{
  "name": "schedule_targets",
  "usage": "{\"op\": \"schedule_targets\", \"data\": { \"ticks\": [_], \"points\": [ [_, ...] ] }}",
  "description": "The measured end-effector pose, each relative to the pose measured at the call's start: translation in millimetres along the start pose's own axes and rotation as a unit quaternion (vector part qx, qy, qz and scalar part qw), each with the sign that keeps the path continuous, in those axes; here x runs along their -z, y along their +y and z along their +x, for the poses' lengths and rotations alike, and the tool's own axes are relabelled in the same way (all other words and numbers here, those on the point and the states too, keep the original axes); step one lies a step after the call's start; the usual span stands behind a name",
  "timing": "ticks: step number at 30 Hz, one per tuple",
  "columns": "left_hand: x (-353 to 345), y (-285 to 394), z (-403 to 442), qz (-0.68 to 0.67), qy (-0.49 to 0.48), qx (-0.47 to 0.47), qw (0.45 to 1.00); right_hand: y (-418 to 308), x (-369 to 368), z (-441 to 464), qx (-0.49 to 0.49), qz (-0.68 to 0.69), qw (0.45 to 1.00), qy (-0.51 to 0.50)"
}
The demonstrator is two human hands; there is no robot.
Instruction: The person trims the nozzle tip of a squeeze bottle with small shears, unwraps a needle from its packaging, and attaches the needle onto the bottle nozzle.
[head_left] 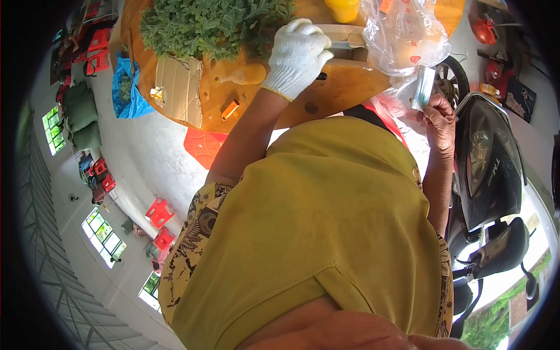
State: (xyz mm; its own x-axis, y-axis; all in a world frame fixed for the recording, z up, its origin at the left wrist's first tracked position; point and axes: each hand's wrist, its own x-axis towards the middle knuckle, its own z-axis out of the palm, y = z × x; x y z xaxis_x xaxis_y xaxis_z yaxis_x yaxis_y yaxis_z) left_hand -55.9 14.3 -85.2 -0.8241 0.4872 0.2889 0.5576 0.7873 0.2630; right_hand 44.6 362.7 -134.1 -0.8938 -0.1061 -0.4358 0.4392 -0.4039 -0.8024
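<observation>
My left hand [298, 59] wears a white knitted glove and is over the wooden table, its fingers curled at the left end of an open cardboard box [350, 63]. What those fingers hold, if anything, is hidden. My bare right hand [438, 123] is closed on the lower end of a small flat silver-and-green packet [423, 87], held upright off the table's right edge. Just above the packet lies a clear plastic bag [408, 44] with pale contents. An orange-yellow bottle [248, 74] lies beside my left wrist.
A pile of green artificial foliage [204, 26] covers the table's far left. Nearby are a cardboard sheet [179, 87], an orange object [230, 109] and a yellow container [344, 9]. A blue bag [125, 87] hangs at the left edge. A motorcycle [490, 157] stands close on the right.
</observation>
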Motion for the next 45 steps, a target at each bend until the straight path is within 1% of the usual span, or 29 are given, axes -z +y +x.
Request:
{"op": "schedule_targets", "data": {
  "ticks": [3, 6, 7, 8, 9, 10, 11, 12, 14, 15, 17, 18, 19, 20, 23, 25, 28, 29, 31, 34, 37, 38, 40, 43, 45],
  "points": [
    [8.9, 0.9, -0.3, -0.058, 0.034, 0.028, 0.997, -4.0, -4.5, -2.4, 0.018, -0.008, 1.000, -0.005],
    [27.8, 13.3, -6.1, -0.123, 0.106, 0.073, 0.984, -17.3, -22.2, -5.0, 0.025, -0.026, 0.999, -0.022],
    [36.9, 19.6, -9.4, -0.170, 0.091, 0.107, 0.975, -25.4, -31.7, -6.1, 0.024, -0.034, 0.999, -0.029],
    [46.0, 29.9, -9.5, -0.271, 0.052, 0.179, 0.944, -33.3, -46.6, -6.7, 0.044, -0.030, 0.997, -0.048],
    [57.0, 40.4, -8.5, -0.367, 0.011, 0.248, 0.896, -39.5, -57.9, -6.8, 0.051, -0.042, 0.995, -0.072],
    [70.3, 49.5, -7.1, -0.455, -0.030, 0.313, 0.833, -45.8, -71.3, -6.2, 0.057, -0.053, 0.992, -0.098],
    [85.1, 58.7, -2.1, -0.521, -0.050, 0.327, 0.786, -55.6, -92.1, -6.3, 0.054, -0.046, 0.989, -0.127],
    [90.8, 60.5, -2.2, -0.563, -0.049, 0.322, 0.759, -56.5, -101.8, -1.2, 0.038, -0.022, 0.984, -0.173],
    [98.9, 61.9, -4.7, -0.643, -0.047, 0.308, 0.700, -58.2, -131.5, 1.1, 0.012, -0.011, 0.980, -0.200],
    [100.7, 61.0, -2.7, -0.653, -0.045, 0.258, 0.711, -56.6, -141.6, 2.5, 0.018, -0.031, 0.979, -0.201],
    [112.2, 55.3, -4.0, -0.618, -0.068, 0.283, 0.730, -53.5, -159.5, 7.5, 0.030, -0.073, 0.976, -0.204],
    [117.0, 52.9, -6.7, -0.600, -0.081, 0.296, 0.739, -53.0, -167.4, 8.7, 0.017, -0.081, 0.974, -0.210],
    [119.4, 53.1, -10.9, -0.627, -0.053, 0.310, 0.713, -52.5, -175.3, 8.4, 0.004, -0.089, 0.972, -0.216],
    [122.4, 50.0, -14.4, -0.626, -0.042, 0.309, 0.715, -51.6, -182.7, 8.3, -0.008, -0.097, 0.970, -0.221],
    [131.0, 41.9, -24.2, -0.623, 0.008, 0.304, 0.720, -45.2, -206.6, -1.4, 0.020, -0.071, 0.972, -0.224],
    [137.4, 36.3, -31.5, -0.628, 0.028, 0.317, 0.710, -42.6, -216.0, -4.8, 0.024, -0.067, 0.972, -0.225],
    [138.0, 35.3, -36.6, -0.635, 0.050, 0.325, 0.699, -32.7, -228.3, -9.7, 0.127, -0.052, 0.974, -0.179],
    [138.1, 37.4, -37.3, -0.637, 0.056, 0.324, 0.697, -35.1, -230.0, -13.9, 0.182, -0.132, 0.961, -0.162],
    [140.6, 38.4, -40.0, -0.633, 0.064, 0.326, 0.699, -41.1, -236.9, -22.7, 0.284, -0.286, 0.907, -0.121],
    [144.6, 42.8, -41.9, -0.637, 0.075, 0.323, 0.696, -43.6, -249.2, -25.2, 0.349, -0.365, 0.859, -0.080],
    [142.3, 41.8, -42.3, -0.651, 0.068, 0.309, 0.690, -40.1, -248.6, -21.6, 0.300, -0.309, 0.894, -0.127],
    [140.2, 40.3, -43.3, -0.657, 0.062, 0.304, 0.687, -36.2, -247.8, -19.1, 0.277, -0.252, 0.916, -0.144],
    [139.0, 38.0, -45.2, -0.642, 0.050, 0.301, 0.704, -30.2, -245.6, -15.3, 0.227, -0.137, 0.948, -0.176],
    [134.4, 33.8, -47.2, -0.632, 0.047, 0.292, 0.716, -44.2, -246.3, -23.1, 0.143, -0.159, 0.964, -0.157],
    [134.4, 33.1, -47.5, -0.635, 0.045, 0.291, 0.714, -40.8, -239.9, -20.3, 0.142, -0.144, 0.966, -0.160]
  ]
}}
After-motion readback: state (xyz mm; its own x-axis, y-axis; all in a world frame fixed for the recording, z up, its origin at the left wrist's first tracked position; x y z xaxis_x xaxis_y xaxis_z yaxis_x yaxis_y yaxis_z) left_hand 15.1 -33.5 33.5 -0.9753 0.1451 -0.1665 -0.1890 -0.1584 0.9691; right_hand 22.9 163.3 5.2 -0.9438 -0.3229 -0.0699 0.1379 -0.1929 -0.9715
